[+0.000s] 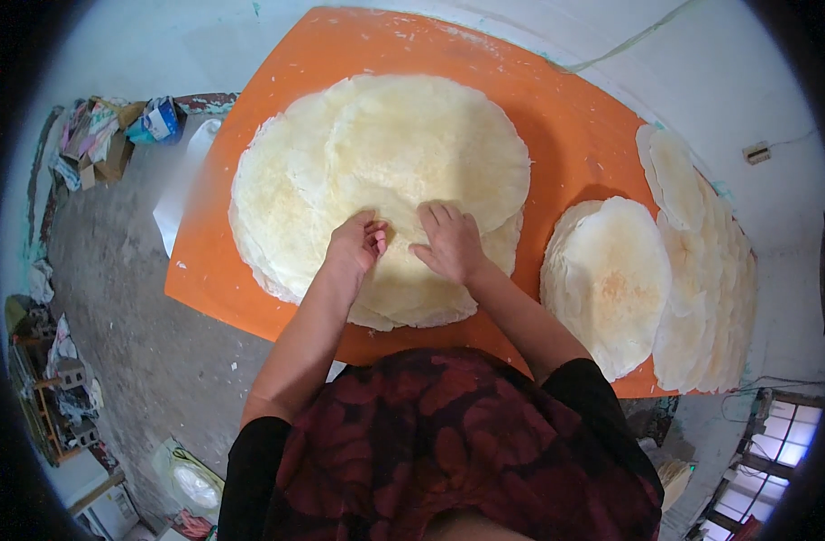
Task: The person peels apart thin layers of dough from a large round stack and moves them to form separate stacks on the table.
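Observation:
A broad pile of thin, pale round flatbread sheets (422,128) lies before me, its layers overlapping and their edges ragged. Over the middle of the pile, my left hand (358,242) has its fingers curled near the edge of an upper sheet. Whether its thumb and fingertips pinch that edge cannot be seen. My right hand (451,242) rests palm down on the same pile, just right of the left, with the thumb spread from the fingers. Between both hands the upper sheet is slightly wrinkled.
Beneath the pile is an orange tabletop (358,40) with scattered crumbs. A second flatbread stack (611,284) stands right of my right forearm. Beyond it, overlapping sheets (706,304) line the table's right end. Boxes and bags (111,149) sit on the concrete floor (142,257) at left.

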`<act>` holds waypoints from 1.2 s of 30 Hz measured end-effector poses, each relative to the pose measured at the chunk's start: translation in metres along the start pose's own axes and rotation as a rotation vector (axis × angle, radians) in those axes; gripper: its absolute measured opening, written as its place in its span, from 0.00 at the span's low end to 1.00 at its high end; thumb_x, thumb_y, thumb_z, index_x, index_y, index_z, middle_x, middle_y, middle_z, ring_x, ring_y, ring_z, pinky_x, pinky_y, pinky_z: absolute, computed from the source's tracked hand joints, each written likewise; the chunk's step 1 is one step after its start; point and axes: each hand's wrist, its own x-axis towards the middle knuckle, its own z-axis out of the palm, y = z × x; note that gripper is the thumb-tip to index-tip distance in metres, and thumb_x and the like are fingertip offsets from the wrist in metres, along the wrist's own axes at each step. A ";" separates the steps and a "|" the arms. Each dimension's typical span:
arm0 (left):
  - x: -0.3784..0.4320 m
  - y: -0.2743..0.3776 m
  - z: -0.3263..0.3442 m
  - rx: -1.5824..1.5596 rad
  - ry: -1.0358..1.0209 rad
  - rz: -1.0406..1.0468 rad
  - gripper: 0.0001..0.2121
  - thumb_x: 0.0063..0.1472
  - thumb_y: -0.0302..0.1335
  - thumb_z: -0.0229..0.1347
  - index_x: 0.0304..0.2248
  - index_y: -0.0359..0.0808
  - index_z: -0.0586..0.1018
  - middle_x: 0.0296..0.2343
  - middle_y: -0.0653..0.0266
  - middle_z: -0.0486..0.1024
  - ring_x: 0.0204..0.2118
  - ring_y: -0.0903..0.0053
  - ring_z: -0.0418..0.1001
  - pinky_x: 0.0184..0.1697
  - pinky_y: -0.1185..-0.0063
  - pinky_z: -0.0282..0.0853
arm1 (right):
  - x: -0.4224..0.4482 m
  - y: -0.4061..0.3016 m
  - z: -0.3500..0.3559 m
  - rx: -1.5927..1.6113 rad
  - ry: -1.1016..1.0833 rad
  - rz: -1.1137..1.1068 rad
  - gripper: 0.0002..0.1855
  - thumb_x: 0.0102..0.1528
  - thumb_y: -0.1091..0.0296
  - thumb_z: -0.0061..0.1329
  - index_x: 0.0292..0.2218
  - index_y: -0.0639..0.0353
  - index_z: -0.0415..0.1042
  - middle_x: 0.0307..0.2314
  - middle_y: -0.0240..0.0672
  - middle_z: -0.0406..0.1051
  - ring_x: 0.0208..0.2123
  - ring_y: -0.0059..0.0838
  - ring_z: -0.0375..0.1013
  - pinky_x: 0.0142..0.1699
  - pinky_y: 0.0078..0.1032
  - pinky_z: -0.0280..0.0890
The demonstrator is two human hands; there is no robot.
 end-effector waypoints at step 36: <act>-0.034 0.035 -0.091 0.647 -0.099 0.187 0.08 0.55 0.29 0.52 0.28 0.31 0.71 0.11 0.68 0.63 0.09 0.84 0.60 0.11 0.84 0.55 | 0.075 -0.019 -0.070 -0.027 -0.105 0.050 0.08 0.49 0.71 0.38 0.31 0.56 0.69 0.25 0.41 0.70 0.28 0.42 0.69 0.31 0.37 0.63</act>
